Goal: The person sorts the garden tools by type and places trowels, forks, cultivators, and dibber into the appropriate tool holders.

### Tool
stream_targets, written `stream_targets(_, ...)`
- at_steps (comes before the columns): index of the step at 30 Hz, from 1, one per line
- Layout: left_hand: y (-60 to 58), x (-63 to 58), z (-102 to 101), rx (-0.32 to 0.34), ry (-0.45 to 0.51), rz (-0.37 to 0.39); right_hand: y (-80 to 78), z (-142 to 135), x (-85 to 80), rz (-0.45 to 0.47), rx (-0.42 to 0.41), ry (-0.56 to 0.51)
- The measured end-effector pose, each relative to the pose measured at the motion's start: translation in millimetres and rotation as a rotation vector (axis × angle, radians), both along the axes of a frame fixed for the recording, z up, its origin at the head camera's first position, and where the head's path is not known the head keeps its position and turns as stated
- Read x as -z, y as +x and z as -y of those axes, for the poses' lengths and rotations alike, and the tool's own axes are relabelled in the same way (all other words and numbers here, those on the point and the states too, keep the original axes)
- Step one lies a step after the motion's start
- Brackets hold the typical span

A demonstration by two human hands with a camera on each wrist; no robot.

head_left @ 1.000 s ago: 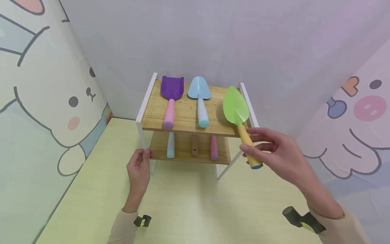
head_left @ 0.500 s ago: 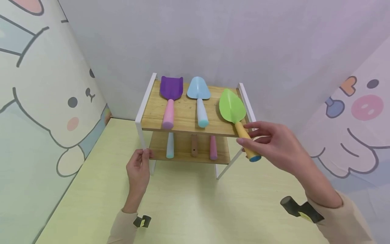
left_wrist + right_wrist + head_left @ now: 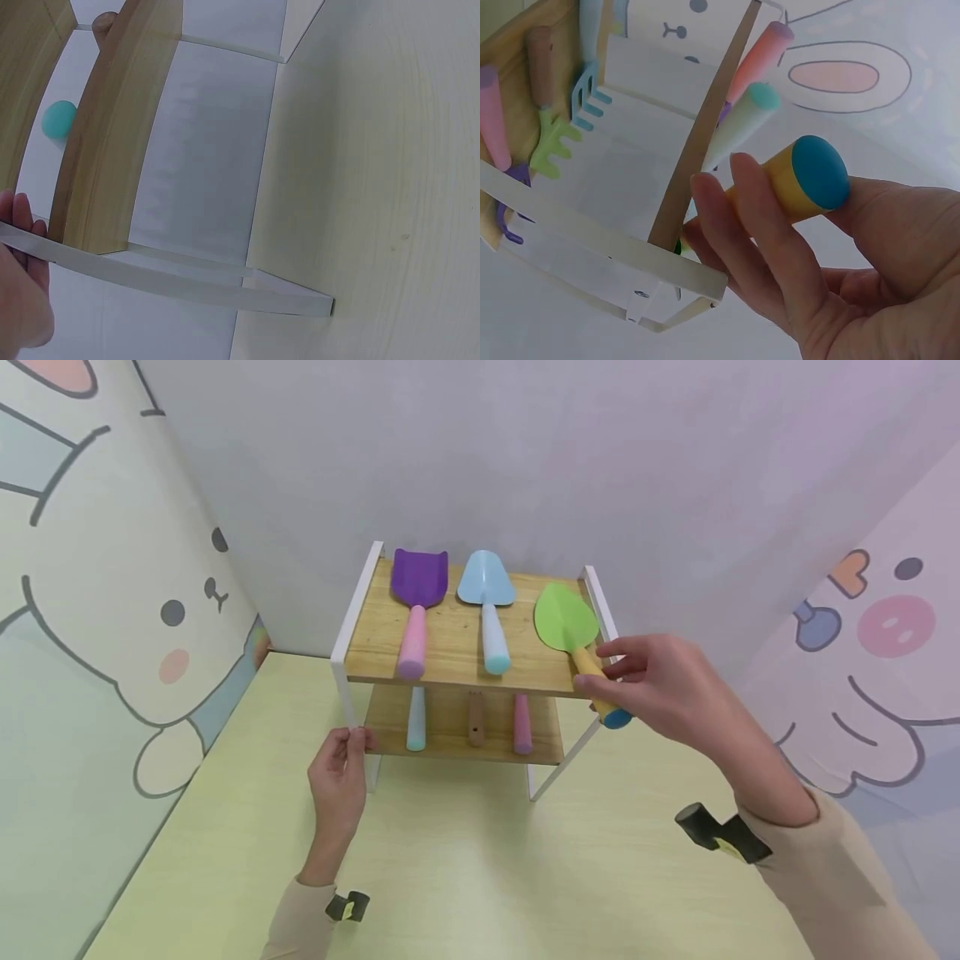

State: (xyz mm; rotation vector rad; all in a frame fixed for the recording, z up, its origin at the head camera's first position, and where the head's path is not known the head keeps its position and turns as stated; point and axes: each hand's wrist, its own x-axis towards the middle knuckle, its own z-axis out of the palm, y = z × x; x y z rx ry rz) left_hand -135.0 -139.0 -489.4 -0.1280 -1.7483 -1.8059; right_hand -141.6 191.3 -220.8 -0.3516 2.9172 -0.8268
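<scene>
My right hand [image 3: 663, 689] grips the yellow handle of a green-bladed garden trowel [image 3: 566, 617] at the right end of the upper shelf [image 3: 450, 639]. The blade lies over the board, and the handle's blue end [image 3: 821, 172] sticks out past the front edge. With thumb and fingers, my left hand [image 3: 339, 777] pinches the rack's white left front leg [image 3: 150, 276] beside the lower shelf. To the left of the green trowel lie a light blue trowel [image 3: 487, 581] and a purple shovel [image 3: 420, 578] with a pink handle.
The lower shelf [image 3: 442, 727] bears a light blue handle [image 3: 417, 718], a brown handle [image 3: 476, 718] and a pink handle [image 3: 522, 724]. In the right wrist view these include a green hand rake [image 3: 555, 139] and a blue fork [image 3: 589, 97]. A grey curtain [image 3: 495, 460] hangs behind.
My right hand has moved forward and slightly left with the green trowel, bringing its blade lower and farther in over the upper shelf. My left hand stays on the leg.
</scene>
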Motion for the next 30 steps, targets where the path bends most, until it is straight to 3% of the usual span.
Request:
stream_targets(13, 1.1, -0.2, -1, 0.001, 0.015, -0.007, -23.7, 9, -4.9, -0.023, 0.002, 0.055)
stream_targets(21, -0.4, 1.3, -1, 0.012, 0.015, -0.03, -33.2, 16, -3.9, 0.035, 0.004, 0.004)
stream_targets(30, -0.9, 0.4, -1, 0.017, 0.024, -0.022, -41.9, 22, 0.1, -0.008, 0.019, 0.043)
